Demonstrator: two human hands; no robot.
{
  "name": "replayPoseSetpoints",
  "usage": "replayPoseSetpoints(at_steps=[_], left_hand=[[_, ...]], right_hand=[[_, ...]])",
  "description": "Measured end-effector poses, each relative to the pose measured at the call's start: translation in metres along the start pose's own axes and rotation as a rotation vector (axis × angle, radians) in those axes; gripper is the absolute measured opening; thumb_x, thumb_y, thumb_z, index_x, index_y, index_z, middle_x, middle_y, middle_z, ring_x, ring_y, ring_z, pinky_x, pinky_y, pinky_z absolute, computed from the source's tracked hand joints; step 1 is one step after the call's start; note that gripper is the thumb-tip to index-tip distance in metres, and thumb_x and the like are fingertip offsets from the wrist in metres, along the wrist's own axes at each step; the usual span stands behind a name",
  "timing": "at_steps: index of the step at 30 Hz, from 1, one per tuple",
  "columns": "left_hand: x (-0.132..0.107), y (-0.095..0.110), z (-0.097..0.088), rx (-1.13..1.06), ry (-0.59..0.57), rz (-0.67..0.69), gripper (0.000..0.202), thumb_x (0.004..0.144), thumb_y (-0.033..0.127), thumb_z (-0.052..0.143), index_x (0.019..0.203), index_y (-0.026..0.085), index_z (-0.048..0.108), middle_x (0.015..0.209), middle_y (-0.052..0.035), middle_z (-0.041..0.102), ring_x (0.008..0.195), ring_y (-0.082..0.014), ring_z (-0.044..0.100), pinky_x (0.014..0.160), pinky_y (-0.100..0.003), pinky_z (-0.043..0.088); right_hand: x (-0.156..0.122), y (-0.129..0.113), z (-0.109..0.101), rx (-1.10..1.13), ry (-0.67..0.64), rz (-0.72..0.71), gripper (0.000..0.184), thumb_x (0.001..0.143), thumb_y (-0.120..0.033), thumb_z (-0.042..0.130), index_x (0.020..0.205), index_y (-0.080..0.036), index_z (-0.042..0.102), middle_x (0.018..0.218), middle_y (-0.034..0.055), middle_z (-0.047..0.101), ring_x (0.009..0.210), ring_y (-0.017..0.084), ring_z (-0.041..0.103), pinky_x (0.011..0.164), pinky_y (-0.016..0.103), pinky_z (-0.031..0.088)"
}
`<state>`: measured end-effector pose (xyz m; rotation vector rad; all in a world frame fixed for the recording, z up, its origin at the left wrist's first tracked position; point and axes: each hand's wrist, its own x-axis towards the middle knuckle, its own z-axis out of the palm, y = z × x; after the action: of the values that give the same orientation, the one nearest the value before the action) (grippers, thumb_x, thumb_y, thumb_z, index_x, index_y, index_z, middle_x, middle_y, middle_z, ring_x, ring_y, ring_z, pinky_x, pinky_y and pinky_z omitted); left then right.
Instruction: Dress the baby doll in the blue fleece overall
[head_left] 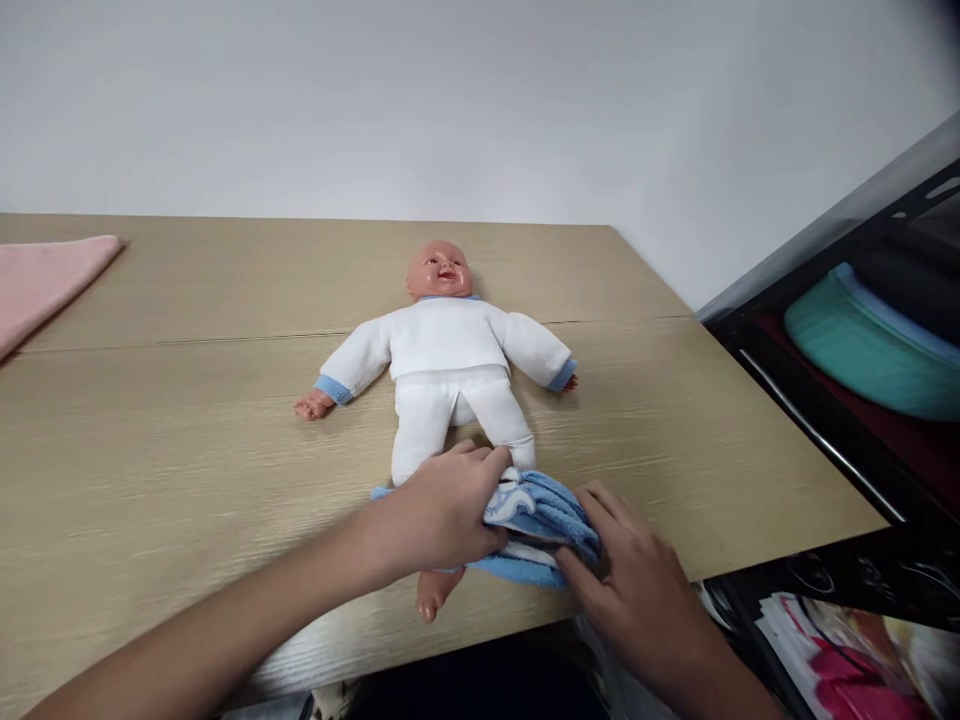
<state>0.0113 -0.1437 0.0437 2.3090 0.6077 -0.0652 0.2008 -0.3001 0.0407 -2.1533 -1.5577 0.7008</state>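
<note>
A baby doll (446, 350) in a white top and white trousers lies on its back on the wooden table (187, 440), head toward the wall. A bunched blue garment (544, 510) is around its lower legs. My left hand (442, 510) is closed on the garment's left side, over the doll's leg. My right hand (634, 580) pinches the garment's right edge. One bare doll foot (435, 595) sticks out below my left hand.
A pink cloth (45, 285) lies at the table's far left. To the right stands a dark shelf unit (825, 440) holding a teal tub (862, 350). Printed packaging (847, 650) sits at the lower right. A white wall rises behind the table.
</note>
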Motion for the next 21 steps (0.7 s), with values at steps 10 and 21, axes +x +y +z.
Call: replayPoseSetpoints(at_steps=[10,21], left_hand=[[0.002,-0.005,0.003,-0.320,-0.023,0.000,0.055,0.080,0.016,0.072,0.128,0.021,0.045,0.124,-0.0121,0.069,0.114,-0.0338,0.070,0.096,-0.045,0.053],[0.002,-0.015,-0.008,-0.628,-0.025,0.043,0.054,0.081,0.019,0.077,0.126,0.025,0.046,0.111,-0.0005,0.065,0.099,-0.0223,0.066,0.083,-0.034,0.051]], right_hand=[[-0.002,0.019,0.028,0.512,-0.048,0.033,0.043,0.082,-0.020,0.066,0.125,-0.023,0.066,0.120,0.0061,0.071,0.119,0.030,0.068,0.099,0.041,0.055],[0.014,0.038,0.042,0.614,0.236,-0.398,0.037,0.091,-0.023,0.088,0.120,-0.031,0.066,0.124,0.0037,0.062,0.111,0.022,0.068,0.092,0.031,0.060]])
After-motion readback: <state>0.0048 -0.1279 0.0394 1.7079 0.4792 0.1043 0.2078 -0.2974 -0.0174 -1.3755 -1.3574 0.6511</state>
